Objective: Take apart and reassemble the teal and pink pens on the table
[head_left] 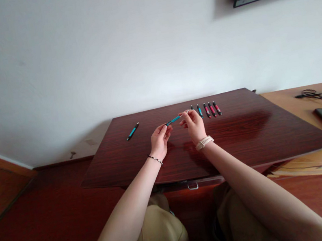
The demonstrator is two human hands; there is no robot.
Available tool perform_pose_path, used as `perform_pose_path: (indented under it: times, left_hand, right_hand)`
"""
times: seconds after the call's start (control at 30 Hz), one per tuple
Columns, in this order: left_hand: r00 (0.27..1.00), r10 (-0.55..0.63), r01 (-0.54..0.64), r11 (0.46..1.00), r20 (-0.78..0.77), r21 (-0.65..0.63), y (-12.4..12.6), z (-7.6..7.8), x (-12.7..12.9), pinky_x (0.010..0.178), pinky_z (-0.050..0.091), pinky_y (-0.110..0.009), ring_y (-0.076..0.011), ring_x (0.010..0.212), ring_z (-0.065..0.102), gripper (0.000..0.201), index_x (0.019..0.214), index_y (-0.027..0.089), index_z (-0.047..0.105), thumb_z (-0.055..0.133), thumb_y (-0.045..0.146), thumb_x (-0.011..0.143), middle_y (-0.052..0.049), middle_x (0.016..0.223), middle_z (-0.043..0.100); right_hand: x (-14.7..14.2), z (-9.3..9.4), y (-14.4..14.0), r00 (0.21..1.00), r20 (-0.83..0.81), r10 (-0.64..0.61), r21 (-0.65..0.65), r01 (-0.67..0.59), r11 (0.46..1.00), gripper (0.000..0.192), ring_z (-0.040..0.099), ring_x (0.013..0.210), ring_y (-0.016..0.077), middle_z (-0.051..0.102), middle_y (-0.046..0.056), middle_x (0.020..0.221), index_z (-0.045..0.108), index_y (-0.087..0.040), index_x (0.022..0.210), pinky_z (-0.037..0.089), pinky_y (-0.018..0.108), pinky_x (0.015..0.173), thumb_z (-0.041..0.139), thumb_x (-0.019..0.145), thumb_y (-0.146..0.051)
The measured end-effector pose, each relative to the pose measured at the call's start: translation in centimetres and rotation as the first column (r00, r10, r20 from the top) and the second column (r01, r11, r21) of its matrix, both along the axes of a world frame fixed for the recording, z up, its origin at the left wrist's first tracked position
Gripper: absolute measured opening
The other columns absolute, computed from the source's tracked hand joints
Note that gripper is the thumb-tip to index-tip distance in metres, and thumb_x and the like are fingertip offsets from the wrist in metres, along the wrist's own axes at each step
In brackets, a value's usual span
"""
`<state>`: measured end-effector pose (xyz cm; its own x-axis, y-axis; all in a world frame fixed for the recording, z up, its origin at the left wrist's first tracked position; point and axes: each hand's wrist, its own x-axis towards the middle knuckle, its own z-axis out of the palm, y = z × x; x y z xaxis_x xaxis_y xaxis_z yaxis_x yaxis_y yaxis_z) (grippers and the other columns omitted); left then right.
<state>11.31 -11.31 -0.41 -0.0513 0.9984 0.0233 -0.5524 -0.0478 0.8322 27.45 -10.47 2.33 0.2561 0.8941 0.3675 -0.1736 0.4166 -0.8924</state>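
I see a dark reddish wood-grain tabletop [243, 131] with a smooth, semi-glossy sheen; the teal pen [173, 120] between my left hand [159, 139] and right hand [194, 125] looks like smooth plastic; the row of pens [208, 109] beyond looks likewise plastic; the side desk [291, 105] is paler matt wood; the wall [107, 55] is matt white.

dark wood tabletop [244, 135]; teal pen [132, 131] lying far-left; row of pens [207, 109] at far edge, red and teal
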Motion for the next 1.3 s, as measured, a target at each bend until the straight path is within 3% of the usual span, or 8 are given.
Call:
perform_pose_path:
  times: [0.27,0.53,0.93,1.1,1.3]
  left_hand:
    - [0.998,-0.054,0.054,0.999,-0.035,-0.004,-0.2,0.1,0.0,0.083,0.051,-0.027,-0.0158,0.091,0.077,0.041,0.103,0.018,0.076,0.097,0.037,0.073,-0.006,0.100,0.082]
    - [0.999,-0.026,0.027,1.000,-0.041,0.011,0.0,0.1,0.0,0.085,0.051,-0.027,-0.0159,0.094,0.077,0.040,0.104,0.018,0.075,0.095,0.038,0.076,-0.006,0.100,0.081]
    - [0.998,-0.047,0.046,0.999,-0.051,-0.008,-0.2,0.2,0.0,0.082,0.052,-0.027,-0.0165,0.091,0.077,0.041,0.101,0.019,0.076,0.097,0.039,0.072,-0.006,0.097,0.082]
    - [0.982,-0.083,0.086,0.996,-0.171,0.014,-0.4,0.0,0.2,0.083,0.051,-0.031,-0.0195,0.089,0.077,0.039,0.099,0.018,0.077,0.095,0.044,0.076,-0.009,0.095,0.082]
    - [0.871,-0.212,0.292,0.949,-0.444,0.119,-1.1,0.1,1.1,0.079,0.051,-0.034,-0.0225,0.081,0.074,0.031,0.099,0.018,0.079,0.087,0.044,0.085,-0.010,0.089,0.081]
  right_hand:
    - [0.6,0.0,0.2,0.993,0.031,-0.113,0.021,0.113,0.993,0.035,0.060,0.062,0.0099,0.072,0.002,0.096,0.063,-0.023,0.098,0.045,0.022,0.052,0.071,0.094,-0.057]
    - [0.0,0.7,-0.6,1.000,0.014,0.021,0.045,-0.022,0.999,0.033,0.060,0.064,0.0112,0.072,0.002,0.093,0.064,-0.023,0.095,0.046,0.024,0.055,0.067,0.098,-0.056]
    - [0.5,-0.4,0.4,1.000,0.007,-0.029,-0.034,0.029,0.999,0.037,0.064,0.064,0.0106,0.074,0.002,0.094,0.063,-0.022,0.094,0.047,0.022,0.055,0.071,0.094,-0.058]
    - [0.4,-0.5,0.5,0.999,-0.033,-0.037,-0.060,0.035,0.998,0.040,0.064,0.061,0.0103,0.078,0.005,0.101,0.060,-0.023,0.096,0.049,0.023,0.055,0.067,0.094,-0.062]
    - [0.2,0.1,0.1,1.000,-0.008,0.005,-0.021,-0.005,1.000,0.040,0.053,0.055,0.0096,0.078,0.004,0.098,0.062,-0.023,0.099,0.047,0.024,0.052,0.067,0.096,-0.063]
